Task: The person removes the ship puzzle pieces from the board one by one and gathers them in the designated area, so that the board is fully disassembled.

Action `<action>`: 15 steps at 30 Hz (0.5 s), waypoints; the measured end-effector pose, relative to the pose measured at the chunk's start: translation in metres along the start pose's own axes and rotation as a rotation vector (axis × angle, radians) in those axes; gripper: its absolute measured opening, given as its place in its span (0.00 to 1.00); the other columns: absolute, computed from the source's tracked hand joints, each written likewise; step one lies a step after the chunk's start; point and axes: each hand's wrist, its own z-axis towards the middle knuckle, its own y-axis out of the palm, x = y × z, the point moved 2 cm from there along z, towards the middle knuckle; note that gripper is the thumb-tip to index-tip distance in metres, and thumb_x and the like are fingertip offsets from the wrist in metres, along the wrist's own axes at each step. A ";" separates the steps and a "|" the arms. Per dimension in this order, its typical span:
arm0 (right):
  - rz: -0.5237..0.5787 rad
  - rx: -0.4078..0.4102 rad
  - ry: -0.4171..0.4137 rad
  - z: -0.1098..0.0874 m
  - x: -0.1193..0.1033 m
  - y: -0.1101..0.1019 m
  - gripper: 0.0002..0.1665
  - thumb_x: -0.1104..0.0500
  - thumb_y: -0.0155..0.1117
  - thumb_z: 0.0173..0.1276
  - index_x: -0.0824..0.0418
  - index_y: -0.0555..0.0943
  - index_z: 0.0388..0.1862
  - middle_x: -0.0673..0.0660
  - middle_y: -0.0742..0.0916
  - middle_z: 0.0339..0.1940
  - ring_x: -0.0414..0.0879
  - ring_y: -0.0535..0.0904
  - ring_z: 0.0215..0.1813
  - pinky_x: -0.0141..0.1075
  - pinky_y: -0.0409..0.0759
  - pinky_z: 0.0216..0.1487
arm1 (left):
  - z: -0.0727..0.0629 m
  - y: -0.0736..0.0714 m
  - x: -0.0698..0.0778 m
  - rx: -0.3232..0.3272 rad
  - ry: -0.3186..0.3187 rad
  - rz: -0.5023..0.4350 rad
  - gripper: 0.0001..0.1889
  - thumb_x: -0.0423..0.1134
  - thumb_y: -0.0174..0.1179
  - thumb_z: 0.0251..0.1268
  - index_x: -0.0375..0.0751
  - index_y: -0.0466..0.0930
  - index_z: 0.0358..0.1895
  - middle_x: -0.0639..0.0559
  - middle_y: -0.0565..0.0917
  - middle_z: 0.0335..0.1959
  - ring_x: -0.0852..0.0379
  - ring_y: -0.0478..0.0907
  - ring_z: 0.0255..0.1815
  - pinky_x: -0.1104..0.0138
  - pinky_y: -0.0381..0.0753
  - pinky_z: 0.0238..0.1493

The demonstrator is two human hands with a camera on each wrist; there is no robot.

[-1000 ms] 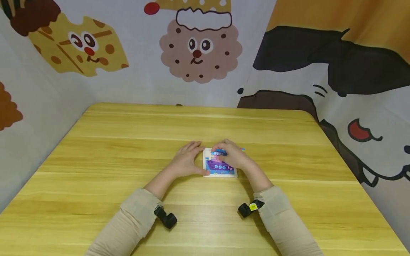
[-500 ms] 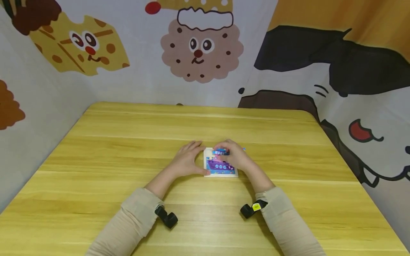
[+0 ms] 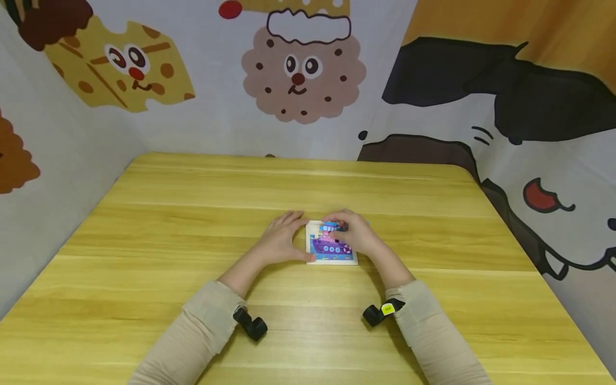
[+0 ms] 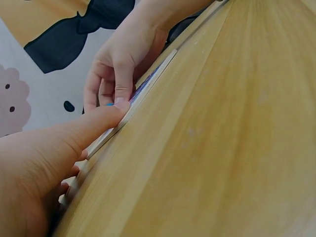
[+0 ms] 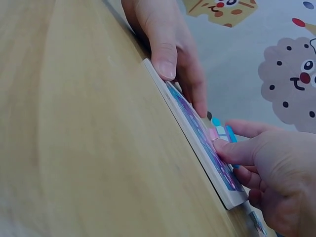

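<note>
A small square puzzle board (image 3: 332, 262) with a pale frame and a purple ship on blue water lies flat on the table. My left hand (image 3: 280, 241) holds its left side, the thumb on the near corner and the fingers by the far corner. My right hand (image 3: 355, 232) is over the board's far right part. Between its thumb and fingers it pinches a blue and pink puzzle piece (image 5: 222, 132) with pale windows, which stands up from the board in the right wrist view. The right fingers hide part of the piece and board.
Another colourful piece (image 5: 256, 222) lies on the table beyond the board, mostly hidden by the right hand. The wood-grain table (image 3: 192, 214) reaches back to a cloth wall (image 3: 207, 133) with cartoon prints. Each wrist carries a black camera.
The pinched puzzle piece has turned a little, so more of its windowed face shows above the ship. My right hand has shifted slightly with it; my left hand stays at the board's edge.
</note>
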 end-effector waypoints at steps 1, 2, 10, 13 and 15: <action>0.005 -0.004 -0.007 0.000 0.000 0.000 0.21 0.69 0.67 0.61 0.57 0.83 0.53 0.56 0.82 0.50 0.49 0.75 0.45 0.43 0.77 0.46 | 0.000 0.000 0.000 -0.001 0.000 0.001 0.55 0.70 0.67 0.41 0.45 0.60 0.73 0.48 0.50 0.77 0.45 0.41 0.76 0.47 0.38 0.71; 0.007 -0.009 -0.013 -0.001 0.000 0.000 0.21 0.69 0.67 0.61 0.57 0.83 0.54 0.57 0.82 0.52 0.49 0.76 0.46 0.43 0.77 0.47 | 0.000 0.000 0.000 -0.002 -0.001 0.002 0.55 0.70 0.67 0.41 0.45 0.60 0.73 0.48 0.50 0.77 0.45 0.41 0.76 0.47 0.38 0.71; 0.019 -0.010 -0.029 -0.003 0.001 -0.002 0.20 0.68 0.65 0.64 0.56 0.83 0.55 0.57 0.83 0.54 0.48 0.77 0.45 0.43 0.78 0.47 | 0.000 -0.001 0.002 -0.009 -0.004 0.009 0.55 0.70 0.67 0.41 0.45 0.59 0.73 0.48 0.50 0.77 0.46 0.40 0.76 0.48 0.37 0.71; 0.030 -0.003 -0.027 -0.003 0.001 -0.003 0.19 0.67 0.65 0.64 0.56 0.83 0.54 0.56 0.84 0.52 0.47 0.75 0.40 0.41 0.77 0.42 | 0.000 -0.001 0.002 -0.008 -0.006 0.007 0.55 0.69 0.67 0.41 0.45 0.59 0.73 0.48 0.50 0.77 0.46 0.40 0.76 0.48 0.37 0.71; 0.041 -0.001 -0.022 -0.003 0.002 -0.003 0.18 0.66 0.64 0.65 0.56 0.84 0.54 0.55 0.85 0.49 0.47 0.74 0.37 0.39 0.76 0.39 | 0.000 -0.001 0.001 -0.006 -0.007 0.006 0.55 0.69 0.68 0.41 0.44 0.60 0.73 0.48 0.50 0.77 0.45 0.40 0.76 0.48 0.38 0.71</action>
